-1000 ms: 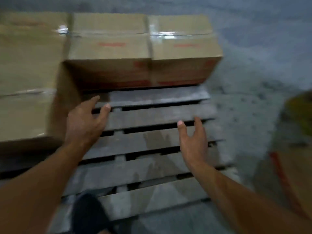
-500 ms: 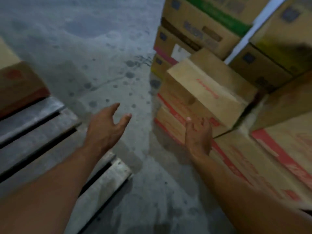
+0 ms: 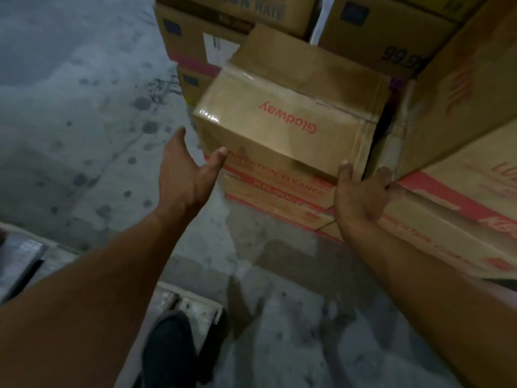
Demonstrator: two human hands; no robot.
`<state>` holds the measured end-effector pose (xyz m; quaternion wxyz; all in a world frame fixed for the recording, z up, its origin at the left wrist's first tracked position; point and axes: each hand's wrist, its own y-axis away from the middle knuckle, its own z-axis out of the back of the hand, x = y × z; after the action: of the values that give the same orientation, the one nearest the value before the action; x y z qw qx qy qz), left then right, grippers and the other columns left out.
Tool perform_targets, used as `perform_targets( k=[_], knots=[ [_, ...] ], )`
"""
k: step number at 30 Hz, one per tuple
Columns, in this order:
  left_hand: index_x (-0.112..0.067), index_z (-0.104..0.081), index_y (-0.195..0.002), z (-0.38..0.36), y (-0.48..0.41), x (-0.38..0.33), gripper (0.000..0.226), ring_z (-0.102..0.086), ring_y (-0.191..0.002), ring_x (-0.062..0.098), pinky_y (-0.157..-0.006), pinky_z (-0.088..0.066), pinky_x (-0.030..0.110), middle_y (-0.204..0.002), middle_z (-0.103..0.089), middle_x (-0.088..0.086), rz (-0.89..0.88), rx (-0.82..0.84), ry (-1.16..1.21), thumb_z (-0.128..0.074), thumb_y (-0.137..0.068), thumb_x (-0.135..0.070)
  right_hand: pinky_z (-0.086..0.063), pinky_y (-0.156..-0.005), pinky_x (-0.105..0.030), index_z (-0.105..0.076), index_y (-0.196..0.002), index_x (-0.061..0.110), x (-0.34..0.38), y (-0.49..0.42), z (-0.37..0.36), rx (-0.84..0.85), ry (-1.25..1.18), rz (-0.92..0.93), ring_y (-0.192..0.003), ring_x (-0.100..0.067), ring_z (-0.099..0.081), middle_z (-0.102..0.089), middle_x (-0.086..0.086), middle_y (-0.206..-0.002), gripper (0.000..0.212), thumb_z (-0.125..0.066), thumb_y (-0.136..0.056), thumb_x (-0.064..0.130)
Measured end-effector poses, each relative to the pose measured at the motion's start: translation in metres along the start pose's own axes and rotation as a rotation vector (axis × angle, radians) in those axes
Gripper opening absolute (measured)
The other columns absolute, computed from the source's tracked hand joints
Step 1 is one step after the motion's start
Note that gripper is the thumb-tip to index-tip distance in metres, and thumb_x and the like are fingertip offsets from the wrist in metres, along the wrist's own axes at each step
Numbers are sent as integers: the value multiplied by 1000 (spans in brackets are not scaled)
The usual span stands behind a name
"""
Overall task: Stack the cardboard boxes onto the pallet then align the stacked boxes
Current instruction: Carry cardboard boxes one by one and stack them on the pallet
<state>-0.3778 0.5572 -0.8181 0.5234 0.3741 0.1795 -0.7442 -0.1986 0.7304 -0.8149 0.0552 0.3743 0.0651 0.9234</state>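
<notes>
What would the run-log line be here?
phase: reaching | target: Glodway box | left hand: open | right hand: open | box not lifted

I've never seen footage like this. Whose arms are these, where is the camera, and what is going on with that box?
No machine here: a person wears a camera on the head, looking down at their own bare arms. The left hand and right hand are open, reaching for either side of a tilted cardboard box printed "Glodway". It rests on other stacked boxes on a concrete floor. Nothing is held yet. A corner of the pallet shows at lower left, beside the person's dark shoe.
</notes>
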Motion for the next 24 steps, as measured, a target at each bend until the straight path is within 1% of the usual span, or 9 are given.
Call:
perform_targets(
  k=[3, 5, 7, 9, 13, 17, 19, 22, 24],
  knots=[
    [-12, -20, -158, -10, -31, -6, 101, -25, -149, 20, -117, -22, 31, -163, -25, 8, -1, 28, 78, -68, -84, -60, -36, -110, -40, -26, -156, 9, 7, -4, -7, -52, 45, -69, -140, -40, -38, -27, -22, -159, 81, -58, -96, 51],
    [-12, -23, -156, -11, -54, -14, 98, -26, -145, 13, -110, -21, 21, -161, -27, 7, -17, 52, 127, -71, -83, -57, -33, -112, -37, -23, -158, 11, 13, 1, -12, -33, 75, -84, -144, -37, -31, -19, -20, -161, 80, -57, -97, 51],
    [-13, -36, -148, -12, -77, -23, 87, -40, -135, 15, -106, -31, 23, -151, -43, 8, -56, 100, 156, -73, -81, -55, -36, -109, -33, -28, -156, 10, 16, 7, -19, -30, 91, -78, -140, -36, -33, -15, -20, -158, 77, -58, -97, 49],
    [-14, -46, -138, -13, -96, -27, 75, -55, -120, 19, -90, -46, 24, -134, -58, 5, -89, 172, 142, -74, -80, -53, -41, -103, -32, -37, -150, 6, 16, 13, -28, -65, 109, -82, -130, -37, -42, -18, -18, -153, 72, -60, -95, 48],
    [-14, -56, -129, -10, -126, -21, 61, -65, -105, 20, -75, -48, 24, -116, -66, 0, -43, 232, 137, -78, -80, -43, -38, -105, -36, -42, -146, 4, 21, 19, -39, -107, 66, -116, -127, -38, -45, -37, -22, -144, 77, -70, -89, 47],
    [-15, -50, -136, -9, -145, -19, 67, -67, -92, 14, -59, -54, 16, -109, -64, -4, 129, 427, 340, -83, -78, -27, -47, -104, -45, -61, -132, 13, 14, 3, -29, -45, -67, -190, -119, -33, -58, -60, -14, -130, 95, -70, -64, 78],
    [-23, -50, -134, -10, -148, -20, 58, -65, -87, 9, -48, -50, 12, -105, -64, -9, 168, 504, 387, -78, -83, -23, -51, -103, -46, -64, -130, 20, 11, -5, -26, 33, -143, -206, -114, -27, -63, -66, -7, -125, 97, -69, -57, 85],
    [-33, -49, -135, -12, -147, -17, 54, -66, -91, 13, -48, -52, 18, -110, -65, -6, 214, 570, 487, -72, -88, -19, -52, -100, -50, -61, -117, 44, 8, -6, -30, 109, -322, -217, -107, -12, -65, -68, 16, -114, 51, -81, -73, 60],
    [-35, -48, -137, -10, -146, -15, 57, -66, -95, 15, -52, -55, 23, -114, -64, -5, 222, 592, 518, -72, -88, -19, -52, -99, -52, -58, -104, 55, 2, -5, -32, 130, -415, -203, -104, -7, -66, -69, 25, -107, 40, -85, -74, 49]
  ],
)
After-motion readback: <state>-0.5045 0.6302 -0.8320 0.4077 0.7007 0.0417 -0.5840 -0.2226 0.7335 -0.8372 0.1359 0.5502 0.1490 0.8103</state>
